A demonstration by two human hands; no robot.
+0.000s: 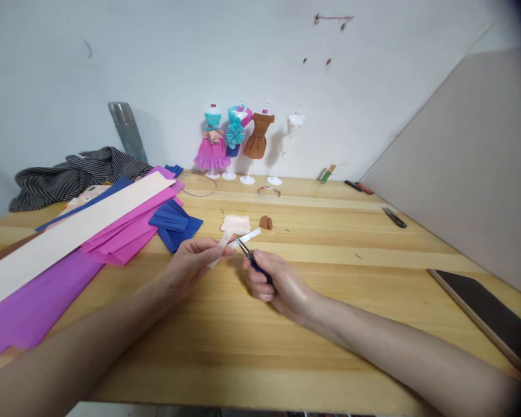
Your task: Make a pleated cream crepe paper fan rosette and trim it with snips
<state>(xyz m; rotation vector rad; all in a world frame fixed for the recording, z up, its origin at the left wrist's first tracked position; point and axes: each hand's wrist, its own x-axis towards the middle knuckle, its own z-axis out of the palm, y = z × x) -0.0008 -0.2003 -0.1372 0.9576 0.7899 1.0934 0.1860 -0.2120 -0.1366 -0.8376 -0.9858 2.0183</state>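
While a narrow pale-pink paper strip [226, 238] is pinched in the left hand [196, 256], low over the middle of the pale wooden table [217, 341], the right hand [280, 282] grips dark-handled metal scissors [246, 249] beside it; any cut is too small to tell. Just beyond lies a pale-pink crinkled paper piece [235, 223]. Farther off, three small white dress forms [235, 136] are dressed; a fourth bare white form [295, 123], at right, isn't.

The left forearm [117, 330] and right forearm [373, 339], both bare, slant inward from the lower corners. The left hand [195, 259] pinches with its thumb against bent fingers; the right hand [280, 281], near it, grips with fingers curled inward.
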